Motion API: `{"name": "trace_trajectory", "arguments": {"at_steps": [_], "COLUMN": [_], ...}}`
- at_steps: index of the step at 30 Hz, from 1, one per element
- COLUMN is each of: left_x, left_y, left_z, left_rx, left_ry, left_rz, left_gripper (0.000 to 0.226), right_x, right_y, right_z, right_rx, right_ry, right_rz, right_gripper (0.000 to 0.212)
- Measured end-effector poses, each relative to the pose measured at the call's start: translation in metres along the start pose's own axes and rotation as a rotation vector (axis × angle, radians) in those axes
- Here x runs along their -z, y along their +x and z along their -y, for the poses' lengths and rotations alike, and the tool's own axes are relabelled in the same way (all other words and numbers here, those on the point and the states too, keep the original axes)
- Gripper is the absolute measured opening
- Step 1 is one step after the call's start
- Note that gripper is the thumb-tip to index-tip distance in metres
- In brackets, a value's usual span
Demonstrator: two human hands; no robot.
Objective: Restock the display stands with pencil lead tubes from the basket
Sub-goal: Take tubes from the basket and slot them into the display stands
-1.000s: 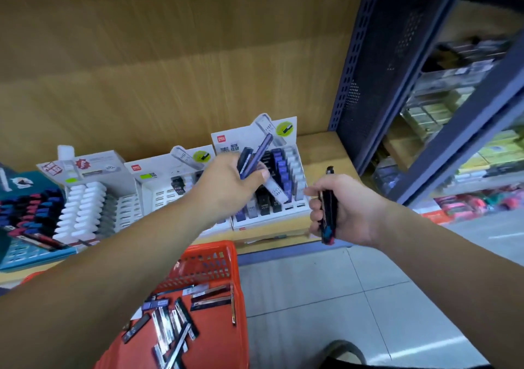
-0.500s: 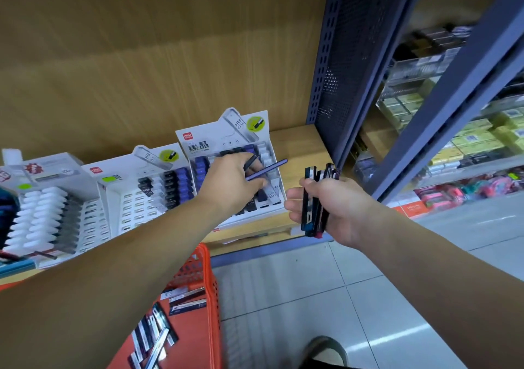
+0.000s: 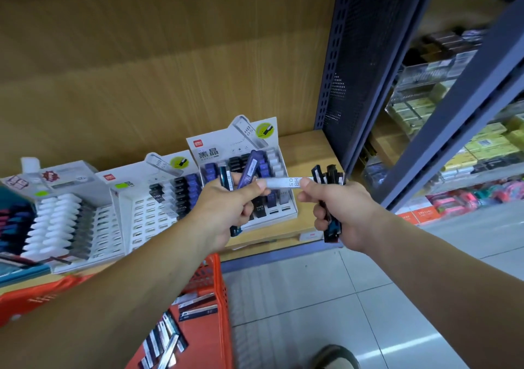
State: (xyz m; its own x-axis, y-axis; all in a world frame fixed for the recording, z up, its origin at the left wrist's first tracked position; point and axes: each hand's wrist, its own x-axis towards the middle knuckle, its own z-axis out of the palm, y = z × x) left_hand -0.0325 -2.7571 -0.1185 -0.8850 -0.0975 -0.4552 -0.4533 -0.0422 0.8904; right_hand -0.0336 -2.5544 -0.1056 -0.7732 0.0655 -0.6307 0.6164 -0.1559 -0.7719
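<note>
Now left hand (image 3: 226, 209), right hand (image 3: 341, 212) pinch white tube (image 3: 279, 182).

Basket (image 3: 219, 289): cut off by the lower edge, partly hidden under the left forearm (image 3: 127, 289). Display stand (image 3: 226, 144): front rows hidden behind the left hand (image 3: 224, 212) and its purple tube (image 3: 251, 167). Dark tubes (image 3: 331, 172): middles hidden inside the right hand (image 3: 348, 212). Shelf goods (image 3: 487, 147): blurred.
</note>
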Motion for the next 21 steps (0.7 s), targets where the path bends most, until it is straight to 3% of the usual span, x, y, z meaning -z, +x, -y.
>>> {"name": "trace_trajectory", "arguments": {"at_steps": [3,8,15,21], "left_x": [0.008,0.02,0.035,0.04], "left_y": [-0.003,-0.005,-0.009,-0.008], "left_z": [0.005,0.004,-0.007,-0.01], "left_rx": [-0.005,0.063,0.095,-0.046], "left_ry": [0.104,0.131,0.129,0.435], "left_rz": [-0.065,-0.051,0.073,0.129], "left_gripper": [0.024,0.029,0.028,0.013], "right_x": [-0.003,-0.005,-0.017,-0.024], "right_y": [0.001,0.009,0.029,0.029], "right_z": [0.005,0.003,-0.005,0.001], "right_rx": [0.145,0.446,0.556,0.594], "right_ry": [-0.06,-0.624,-0.987,-1.254], "right_rz": [-0.088,-0.136,-0.084,-0.102], "right_gripper": [0.022,0.005,0.006,0.021]}}
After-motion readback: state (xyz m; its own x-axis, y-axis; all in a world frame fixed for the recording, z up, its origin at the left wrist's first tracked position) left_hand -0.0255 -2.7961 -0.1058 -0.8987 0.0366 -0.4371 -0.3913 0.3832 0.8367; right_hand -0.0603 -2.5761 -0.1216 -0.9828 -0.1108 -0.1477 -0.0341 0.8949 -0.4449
